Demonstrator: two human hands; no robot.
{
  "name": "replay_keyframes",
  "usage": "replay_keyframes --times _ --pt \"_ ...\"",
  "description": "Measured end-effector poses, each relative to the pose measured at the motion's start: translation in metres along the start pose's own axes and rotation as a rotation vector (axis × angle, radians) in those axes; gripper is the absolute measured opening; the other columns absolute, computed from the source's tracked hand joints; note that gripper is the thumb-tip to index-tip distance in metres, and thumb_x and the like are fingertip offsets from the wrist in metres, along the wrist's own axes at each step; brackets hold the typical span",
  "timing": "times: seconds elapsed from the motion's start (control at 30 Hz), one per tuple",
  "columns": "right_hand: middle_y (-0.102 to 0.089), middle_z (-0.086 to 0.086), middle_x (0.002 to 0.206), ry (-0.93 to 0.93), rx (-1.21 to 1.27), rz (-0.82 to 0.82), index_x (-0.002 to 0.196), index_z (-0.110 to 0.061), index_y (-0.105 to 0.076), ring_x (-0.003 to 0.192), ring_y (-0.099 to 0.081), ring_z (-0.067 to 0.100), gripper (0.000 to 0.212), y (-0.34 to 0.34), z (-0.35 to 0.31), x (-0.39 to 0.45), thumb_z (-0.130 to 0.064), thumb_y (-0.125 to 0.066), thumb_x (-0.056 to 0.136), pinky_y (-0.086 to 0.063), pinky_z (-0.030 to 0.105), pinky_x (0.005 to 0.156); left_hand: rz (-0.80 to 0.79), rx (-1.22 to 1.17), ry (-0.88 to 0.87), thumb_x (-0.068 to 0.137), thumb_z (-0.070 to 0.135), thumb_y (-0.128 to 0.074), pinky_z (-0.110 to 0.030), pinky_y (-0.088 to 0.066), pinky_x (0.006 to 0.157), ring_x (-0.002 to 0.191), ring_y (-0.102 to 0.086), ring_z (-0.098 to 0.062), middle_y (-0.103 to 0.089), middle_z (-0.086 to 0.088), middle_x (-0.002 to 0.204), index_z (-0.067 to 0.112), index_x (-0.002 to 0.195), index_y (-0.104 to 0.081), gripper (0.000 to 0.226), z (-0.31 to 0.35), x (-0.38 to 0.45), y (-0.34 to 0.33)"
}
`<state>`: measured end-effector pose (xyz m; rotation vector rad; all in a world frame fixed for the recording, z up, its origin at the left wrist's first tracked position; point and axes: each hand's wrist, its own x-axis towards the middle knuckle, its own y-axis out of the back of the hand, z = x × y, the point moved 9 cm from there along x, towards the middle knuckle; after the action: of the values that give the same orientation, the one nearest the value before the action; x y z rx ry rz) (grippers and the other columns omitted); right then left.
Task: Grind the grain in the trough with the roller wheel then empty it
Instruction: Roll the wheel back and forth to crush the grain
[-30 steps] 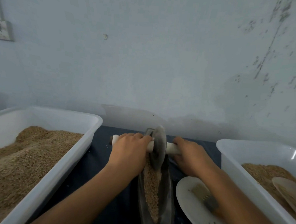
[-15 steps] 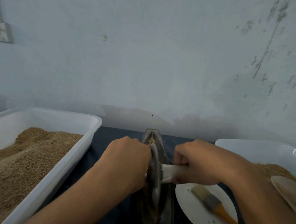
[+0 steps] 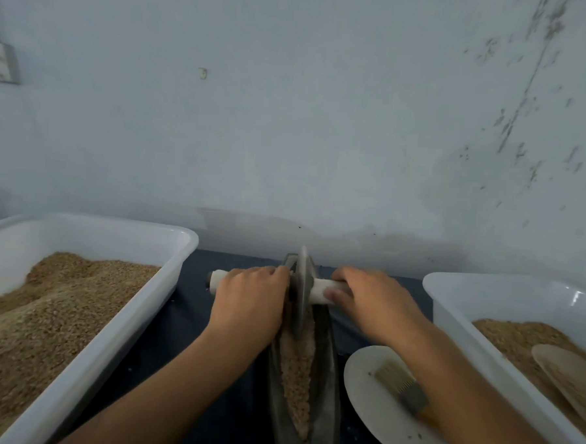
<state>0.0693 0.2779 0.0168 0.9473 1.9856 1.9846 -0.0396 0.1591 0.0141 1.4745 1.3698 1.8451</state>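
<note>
A narrow dark metal trough [image 3: 325,386] runs away from me on the dark table, with tan grain [image 3: 296,374] lying along its channel. The grey roller wheel [image 3: 302,290] stands upright at the trough's far end. A white axle handle [image 3: 322,288] passes through the wheel. My left hand [image 3: 250,304] grips the handle's left half, right beside the wheel. My right hand [image 3: 372,304] grips the right half, fingers curled over it. Both forearms reach forward from the bottom of the view.
A large white tub [image 3: 137,312] heaped with grain stands at the left. Another white tub [image 3: 456,315] at the right holds grain and a pale scoop [image 3: 568,375]. A white plate [image 3: 369,416] with a brush [image 3: 401,387] lies right of the trough. The wall is close behind.
The wheel has rolled from the near-middle of the trough back out to its far end, and both hands moved forward with the handle, uncovering the grain in the channel.
</note>
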Motion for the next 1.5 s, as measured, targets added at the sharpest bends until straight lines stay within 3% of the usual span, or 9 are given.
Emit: replay_keyframes --times 0.2,0.4,0.5,0.67,0.83,1.0,1.1,1.3,1.5 --pt "-0.066 -0.006 0.106 0.087 -0.095 0.153 0.115 -0.029 -0.057 0.094 -0.059 0.02 0.031 -0.002 -0.014 0.007 -0.051 -0.039 0.101 -0.034 0.036 0.077 -0.008 -0.13 -0.015 0.091 0.033 -0.053 -0.026 -0.043 0.076 0.087 -0.059 -0.009 -0.062 0.014 0.099 0.032 0.106 -0.053 0.016 -0.01 0.002 -0.009" --pt "-0.063 -0.006 0.101 0.044 0.004 -0.182 0.106 -0.032 -0.048 0.086 -0.059 0.016 0.028 0.0 -0.01 -0.008 -0.057 -0.05 0.093 -0.051 0.041 0.074 -0.165 -0.084 -0.06 0.088 0.036 -0.053 -0.028 -0.035 0.065 0.069 -0.044 -0.01 -0.046 0.012 0.082 0.032 0.091 -0.039 0.014 0.0 -0.001 0.008" --pt "-0.06 -0.006 0.087 0.04 -0.023 -0.343 0.092 -0.031 -0.047 0.075 -0.057 0.015 0.03 0.009 -0.019 -0.023 -0.057 -0.061 0.086 -0.041 0.033 0.056 -0.214 -0.053 -0.136 0.087 0.039 -0.057 -0.027 -0.033 0.064 0.062 -0.038 -0.006 -0.042 0.012 0.074 0.033 0.086 -0.037 0.022 0.015 -0.012 0.028" --pt "-0.062 -0.004 0.084 0.131 -0.125 -0.439 0.089 -0.025 -0.058 0.075 -0.059 0.015 0.036 0.029 -0.044 -0.046 -0.056 -0.071 0.077 -0.039 0.031 0.054 -0.326 -0.01 -0.215 0.088 0.042 -0.06 -0.026 -0.035 0.069 0.067 -0.039 -0.007 -0.044 0.011 0.078 0.032 0.091 -0.045 0.018 0.029 -0.031 0.046" --pt "-0.061 -0.005 0.085 0.148 -0.094 -0.401 0.092 -0.024 -0.058 0.073 -0.059 0.015 0.04 0.031 -0.05 -0.045 -0.059 -0.07 0.078 -0.04 0.031 0.054 -0.398 -0.004 -0.173 0.088 0.042 -0.061 -0.027 -0.042 0.075 0.079 -0.048 -0.01 -0.062 0.006 0.099 0.028 0.097 -0.055 0.017 0.021 -0.034 0.046" --pt "-0.058 -0.013 0.083 0.087 -0.047 -0.388 0.089 -0.037 -0.05 0.072 -0.055 0.005 0.021 0.013 -0.032 -0.031 -0.056 -0.06 0.085 -0.037 0.028 0.054 -0.293 0.046 -0.14 0.089 0.037 -0.057 -0.032 -0.037 0.065 0.077 -0.055 -0.016 -0.061 0.006 0.093 0.027 0.101 -0.055 0.015 0.017 -0.023 0.034" --pt "-0.062 -0.008 0.093 0.043 -0.073 -0.243 0.101 -0.038 -0.053 0.081 -0.059 0.016 0.018 0.0 -0.017 -0.015 -0.053 -0.048 0.092 -0.045 0.036 0.062 -0.198 0.037 -0.067 0.089 0.031 -0.054 -0.033 -0.034 0.063 0.071 -0.049 -0.016 -0.057 0.007 0.088 0.028 0.098 -0.049 0.011 0.012 -0.01 0.018" --pt "-0.065 -0.006 0.106 0.073 -0.063 0.096 0.112 -0.031 -0.06 0.095 -0.061 0.02 0.03 -0.002 -0.017 0.004 -0.048 -0.037 0.102 -0.037 0.034 0.071 -0.03 -0.091 -0.027 0.092 0.03 -0.053 -0.027 -0.041 0.075 0.092 -0.061 -0.011 -0.063 0.01 0.103 0.03 0.11 -0.052 0.018 -0.001 0.002 -0.005" --pt "-0.064 -0.008 0.11 0.058 0.011 -0.029 0.117 -0.031 -0.058 0.1 -0.061 0.018 0.03 -0.004 -0.01 0.001 -0.051 -0.044 0.099 -0.05 0.039 0.081 -0.071 -0.067 -0.059 0.089 0.032 -0.055 -0.031 -0.039 0.072 0.086 -0.058 -0.015 -0.061 0.007 0.1 0.027 0.106 -0.048 0.019 0.003 0.001 -0.004"
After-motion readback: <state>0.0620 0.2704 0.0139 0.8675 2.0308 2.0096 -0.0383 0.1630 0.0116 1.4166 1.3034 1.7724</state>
